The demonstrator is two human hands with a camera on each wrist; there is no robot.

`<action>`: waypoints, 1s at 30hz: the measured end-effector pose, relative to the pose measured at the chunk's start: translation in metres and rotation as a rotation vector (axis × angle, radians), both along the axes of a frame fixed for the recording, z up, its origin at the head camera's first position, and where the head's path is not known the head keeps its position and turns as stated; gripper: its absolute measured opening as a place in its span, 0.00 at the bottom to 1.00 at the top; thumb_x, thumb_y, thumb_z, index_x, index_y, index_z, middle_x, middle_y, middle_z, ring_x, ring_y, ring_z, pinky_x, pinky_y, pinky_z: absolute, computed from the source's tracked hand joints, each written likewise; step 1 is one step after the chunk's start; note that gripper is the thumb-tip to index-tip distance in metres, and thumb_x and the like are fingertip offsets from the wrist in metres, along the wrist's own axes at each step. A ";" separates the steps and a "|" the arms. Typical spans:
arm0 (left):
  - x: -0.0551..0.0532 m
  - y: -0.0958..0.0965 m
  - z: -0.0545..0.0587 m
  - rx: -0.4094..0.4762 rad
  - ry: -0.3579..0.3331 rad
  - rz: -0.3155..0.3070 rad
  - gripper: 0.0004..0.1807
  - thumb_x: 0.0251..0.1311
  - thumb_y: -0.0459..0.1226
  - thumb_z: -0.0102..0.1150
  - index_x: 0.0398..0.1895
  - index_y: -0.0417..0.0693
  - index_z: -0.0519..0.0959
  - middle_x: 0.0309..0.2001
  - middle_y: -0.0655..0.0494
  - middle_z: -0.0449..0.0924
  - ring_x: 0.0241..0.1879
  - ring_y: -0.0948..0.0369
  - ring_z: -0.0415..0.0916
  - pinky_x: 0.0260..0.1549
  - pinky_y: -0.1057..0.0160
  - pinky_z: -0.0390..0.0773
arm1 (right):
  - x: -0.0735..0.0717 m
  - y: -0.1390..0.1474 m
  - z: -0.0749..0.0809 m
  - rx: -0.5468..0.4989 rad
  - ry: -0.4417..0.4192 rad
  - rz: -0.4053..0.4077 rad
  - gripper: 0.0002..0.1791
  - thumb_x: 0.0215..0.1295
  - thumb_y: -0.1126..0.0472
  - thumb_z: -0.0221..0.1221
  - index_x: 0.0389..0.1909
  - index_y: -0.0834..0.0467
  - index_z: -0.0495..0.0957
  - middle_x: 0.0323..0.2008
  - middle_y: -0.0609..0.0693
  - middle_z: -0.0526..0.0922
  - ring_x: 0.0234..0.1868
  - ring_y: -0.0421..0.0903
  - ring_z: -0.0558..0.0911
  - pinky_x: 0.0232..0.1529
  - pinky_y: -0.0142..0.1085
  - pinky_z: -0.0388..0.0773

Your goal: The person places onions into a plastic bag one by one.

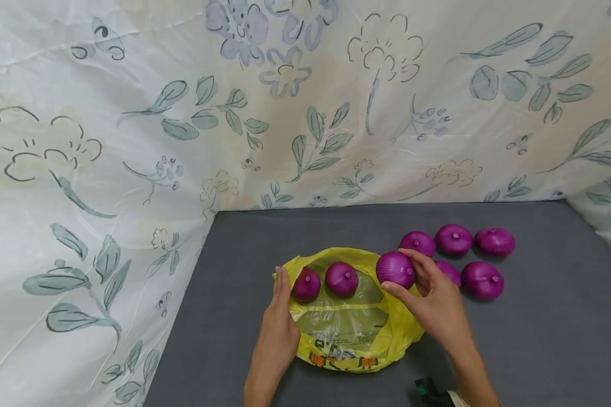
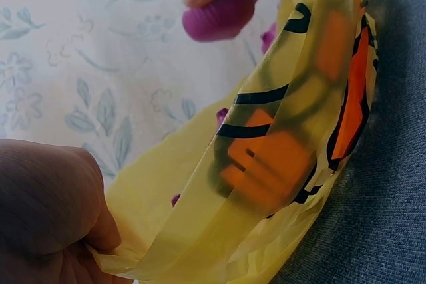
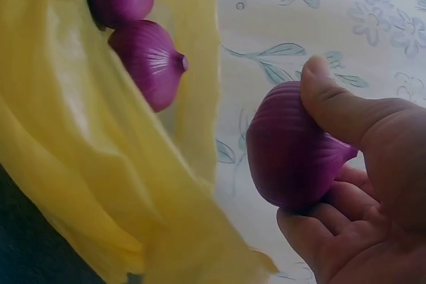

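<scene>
A yellow plastic bag lies with its mouth spread wide, and inside it are two purple onions, one onion by the left rim and another onion beside it. At the bag's left edge, my left hand holds the rim; the left wrist view shows the plastic between its thumb and fingers. My right hand grips a third onion between thumb and fingers, raised over the bag's right rim. The right wrist view shows this onion apart from the bag.
Several more onions sit on the grey table right of the bag, among them a back-row onion and a nearer onion. Flower-patterned cloth hangs behind and at the sides. A dark object shows beside the right forearm.
</scene>
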State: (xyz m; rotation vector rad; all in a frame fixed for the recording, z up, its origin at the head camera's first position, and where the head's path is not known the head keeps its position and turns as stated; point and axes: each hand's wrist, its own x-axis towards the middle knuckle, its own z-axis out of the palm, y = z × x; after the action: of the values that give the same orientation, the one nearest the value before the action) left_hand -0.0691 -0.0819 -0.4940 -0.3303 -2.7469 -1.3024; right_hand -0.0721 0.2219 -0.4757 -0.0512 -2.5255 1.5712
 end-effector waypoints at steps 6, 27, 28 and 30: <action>0.001 -0.001 -0.001 0.005 -0.001 -0.004 0.48 0.65 0.12 0.39 0.87 0.44 0.43 0.86 0.46 0.39 0.83 0.43 0.43 0.23 0.63 0.64 | -0.002 -0.006 -0.006 0.032 -0.022 0.029 0.44 0.61 0.40 0.75 0.76 0.46 0.70 0.74 0.51 0.75 0.71 0.56 0.77 0.64 0.48 0.75; 0.004 -0.003 0.002 0.035 -0.012 -0.014 0.48 0.64 0.11 0.38 0.87 0.41 0.43 0.86 0.44 0.39 0.83 0.43 0.42 0.19 0.66 0.56 | -0.014 -0.023 -0.015 0.272 0.061 0.052 0.43 0.61 0.42 0.75 0.73 0.52 0.71 0.67 0.51 0.82 0.52 0.55 0.89 0.51 0.56 0.84; 0.004 -0.003 0.002 0.036 -0.012 -0.014 0.48 0.64 0.11 0.38 0.87 0.41 0.43 0.86 0.44 0.39 0.83 0.42 0.42 0.19 0.66 0.56 | -0.015 -0.024 -0.015 0.274 0.061 0.055 0.43 0.61 0.42 0.75 0.73 0.52 0.71 0.66 0.50 0.83 0.51 0.54 0.89 0.51 0.56 0.84; 0.004 -0.003 0.003 0.036 -0.012 -0.015 0.48 0.64 0.11 0.38 0.87 0.40 0.43 0.86 0.44 0.38 0.83 0.42 0.42 0.19 0.66 0.56 | -0.016 -0.026 -0.015 0.281 0.059 0.061 0.43 0.61 0.41 0.75 0.73 0.52 0.71 0.65 0.49 0.84 0.50 0.53 0.89 0.50 0.56 0.85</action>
State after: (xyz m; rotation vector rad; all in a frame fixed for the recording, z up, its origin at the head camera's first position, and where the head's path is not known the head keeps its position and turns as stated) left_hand -0.0654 -0.0848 -0.4913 -0.3427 -2.7325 -1.3600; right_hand -0.0884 0.1961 -0.4909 0.1059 -2.6958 1.2023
